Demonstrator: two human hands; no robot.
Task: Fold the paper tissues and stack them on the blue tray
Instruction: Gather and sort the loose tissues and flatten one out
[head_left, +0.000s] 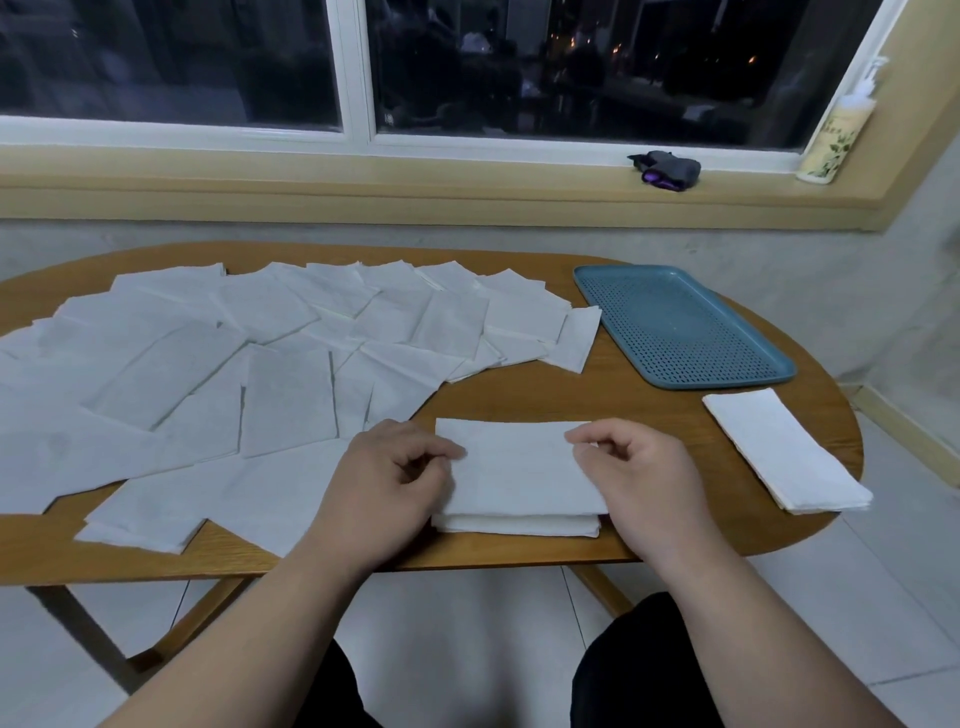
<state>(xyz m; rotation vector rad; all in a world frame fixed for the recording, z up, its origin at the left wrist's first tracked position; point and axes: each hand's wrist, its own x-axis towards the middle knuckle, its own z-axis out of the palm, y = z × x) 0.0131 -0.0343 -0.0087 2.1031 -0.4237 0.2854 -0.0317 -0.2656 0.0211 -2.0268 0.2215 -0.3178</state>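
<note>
Pinching the folded tissue (519, 478) at the table's (519, 395) near edge, left hand (389, 478) and right hand (639, 483) hide its side edges; loose tissues (234, 364) run off-frame leftward; blue tray (680, 327) shows its perforated floor.

Head view looks forward-down, seemingly near the table (519, 400).

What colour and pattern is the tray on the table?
The tray is blue, with rows of small holes; head view.

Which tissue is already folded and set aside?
The folded tissue lying alone near the blue tray, at the right; the left hand and right hand pinch the centre tissue, the spread tissues lie left.
</note>
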